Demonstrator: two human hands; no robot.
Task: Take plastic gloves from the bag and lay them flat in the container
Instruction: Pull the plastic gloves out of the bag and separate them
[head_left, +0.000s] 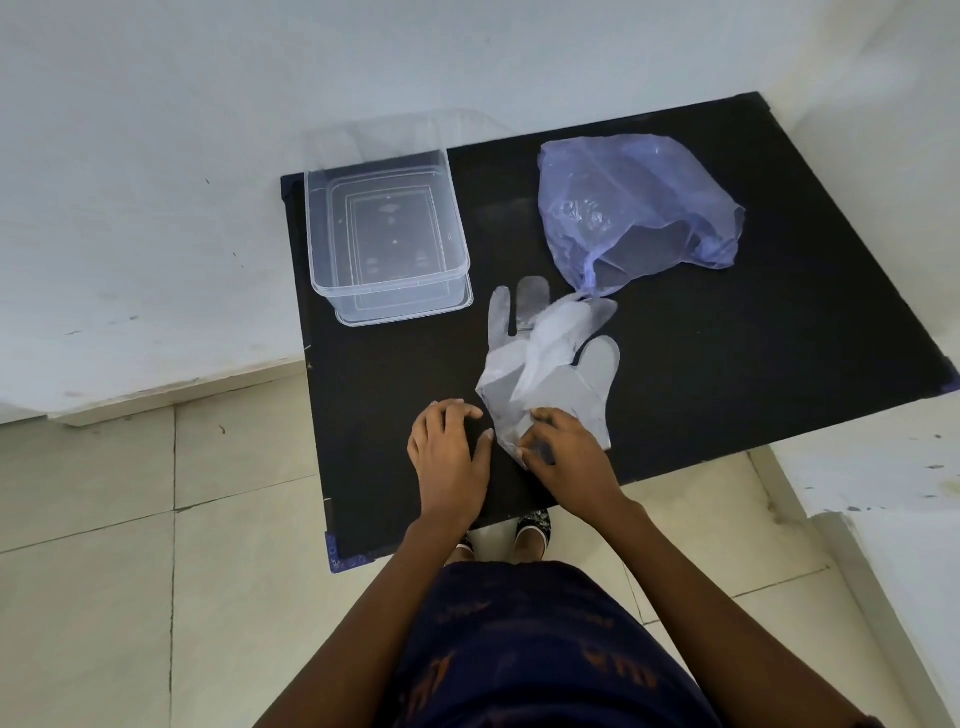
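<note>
Head view: your right hand (563, 452) pinched the cuff of the plastic gloves (545, 364), crumpled mid-table near the bag (634, 208). Your left hand (449, 452) rested open, empty. Container (387, 234) far left. Gloves looked light, limp, slippery; grip both cuff corners.

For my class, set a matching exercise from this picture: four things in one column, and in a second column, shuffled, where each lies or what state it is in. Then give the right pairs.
Things:
1. container
2. bag
3. gloves
4. left hand

States:
A. crumpled, bluish, at the table's far right
B. fingers resting on the bare black table
C. clear, nothing in it, at the far left
D. on the table, cuff end held by the right hand

Pairs: 1-C, 2-A, 3-D, 4-B
</note>
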